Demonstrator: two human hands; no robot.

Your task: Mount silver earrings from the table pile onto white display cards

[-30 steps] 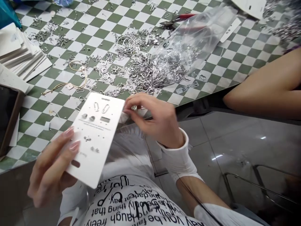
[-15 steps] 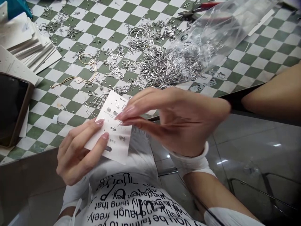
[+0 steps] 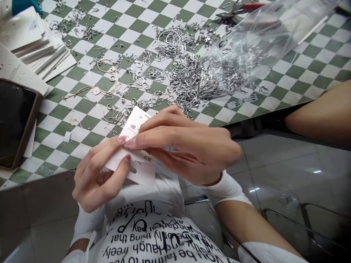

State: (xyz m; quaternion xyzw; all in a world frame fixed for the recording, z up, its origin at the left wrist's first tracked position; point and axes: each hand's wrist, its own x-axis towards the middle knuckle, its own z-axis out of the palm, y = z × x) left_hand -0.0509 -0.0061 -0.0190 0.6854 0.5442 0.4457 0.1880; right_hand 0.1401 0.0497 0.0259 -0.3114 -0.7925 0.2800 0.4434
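A white earring card point(image 3: 139, 171) with small metal pieces on it is pinched at its left side by my left hand point(image 3: 101, 171). My right hand point(image 3: 183, 146) lies across the card's upper right part, its fingers pressed together against the card's face near my left fingertips. Whatever the right fingertips hold is hidden behind them. Just beyond the card, a loose heap of silver earring parts point(image 3: 186, 76) spreads over the checkered table point(image 3: 60, 157).
A clear plastic bag point(image 3: 257, 44) of silver pieces lies at the right, by red-handled pliers point(image 3: 233, 14). Stacked white cards point(image 3: 41, 47) and a phone point(image 3: 16, 120) are at the left. A gold chain point(image 3: 115, 80) lies mid-table. Someone's bare arm point(image 3: 320, 113) is at the right edge.
My right hand has moved left and onto the card, covering more of its middle. The card and my left hand have shifted slightly to the right in view.
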